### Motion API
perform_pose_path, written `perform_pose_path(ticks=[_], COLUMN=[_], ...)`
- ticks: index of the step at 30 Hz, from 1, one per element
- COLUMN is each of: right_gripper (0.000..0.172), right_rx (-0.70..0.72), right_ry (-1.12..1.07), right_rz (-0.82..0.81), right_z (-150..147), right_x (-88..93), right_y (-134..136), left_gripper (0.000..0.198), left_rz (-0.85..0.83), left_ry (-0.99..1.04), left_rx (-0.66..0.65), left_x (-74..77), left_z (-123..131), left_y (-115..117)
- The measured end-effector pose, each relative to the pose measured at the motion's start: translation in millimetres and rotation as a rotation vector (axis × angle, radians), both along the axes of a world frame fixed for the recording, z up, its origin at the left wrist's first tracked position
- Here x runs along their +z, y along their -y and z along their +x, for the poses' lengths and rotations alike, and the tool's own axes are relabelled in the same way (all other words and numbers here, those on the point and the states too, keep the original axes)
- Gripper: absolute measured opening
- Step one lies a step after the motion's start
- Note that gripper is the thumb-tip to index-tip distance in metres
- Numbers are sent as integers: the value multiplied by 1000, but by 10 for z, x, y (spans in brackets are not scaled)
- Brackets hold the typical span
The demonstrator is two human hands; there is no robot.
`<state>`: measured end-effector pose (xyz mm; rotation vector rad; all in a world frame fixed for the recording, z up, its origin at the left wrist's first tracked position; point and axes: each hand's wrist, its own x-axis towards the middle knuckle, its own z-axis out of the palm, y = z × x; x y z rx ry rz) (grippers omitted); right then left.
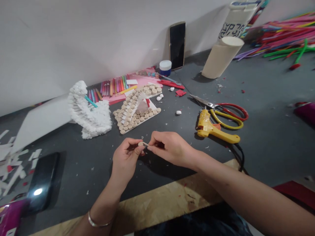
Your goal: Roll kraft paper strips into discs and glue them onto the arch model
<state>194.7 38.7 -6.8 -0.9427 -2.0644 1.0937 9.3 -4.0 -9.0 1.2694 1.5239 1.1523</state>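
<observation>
Between my two hands, above the front of the dark table, is a small beige paper coil (140,144) with a strip running off its right side. My left hand (126,157) pinches the coil between thumb and fingers. The strip's free end is gripped by the thumb and fingertips of my right hand (169,147). Just beyond my hands stands a model covered in beige paper coils (134,122), with a stair-like slope and a small red piece inside. Left of it is a white, fluffy-looking model (91,118) with a turquoise stick.
A yellow glue gun (214,129) and scissors (223,113) lie to the right. Behind are a phone (177,46), a lidded jar (165,67), a beige roll (221,59) and colored pens (114,86). Another phone (43,182) and paper scraps (14,167) lie left.
</observation>
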Motion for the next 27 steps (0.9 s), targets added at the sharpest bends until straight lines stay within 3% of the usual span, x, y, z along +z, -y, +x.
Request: perform_pose_path(ticks=[6,14,24,27], right_gripper=[13,9,14,12], right_rx=[20,90,-66,-49], right_ry=[-20,-60,-52,-61], right_rz=[-29,-38,-82,-68], right_z=[-2,-3,-48,-33], right_x=[29,66,-17,-20], right_y=[13,11,34,13], left_gripper=[32,33,33,30], left_rz=[-33,-75,-79,-90], left_ry=[111,347,182,151], left_rx=[-17,-199,-135,-130], left_x=[7,-23,73,73], left_z=[26,-52,1,-18], left_y=[-19,-42,5,10])
